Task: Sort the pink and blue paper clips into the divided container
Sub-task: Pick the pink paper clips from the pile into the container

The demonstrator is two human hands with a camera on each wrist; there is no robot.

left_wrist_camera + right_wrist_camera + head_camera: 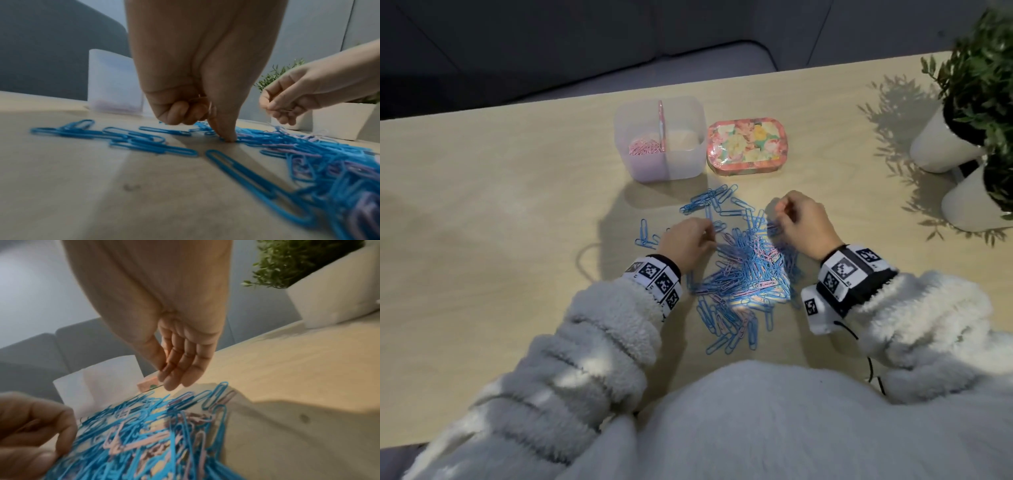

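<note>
While both your hands work the near pile, the divided container (659, 137) stands straight ahead past it, a little nearer your left hand (685, 241).

Your left hand has its fingers curled around a few pale clips in the left wrist view, thumb tip pressed to the table (482, 205) at the pile's left edge. Your right hand (803, 224) hovers over the far right of the paper clips (743, 263), its fingers nearly straight and close together; a thin clip seems pinched at the fingertips, though blur leaves me unable to tell for sure. Pink clips (645, 145) already lie in the container's left compartment; the right one looks empty, so blue would go there. The pile's long axis runs from you toward the container. A floral tin (746, 144) sits just right of it.
</note>
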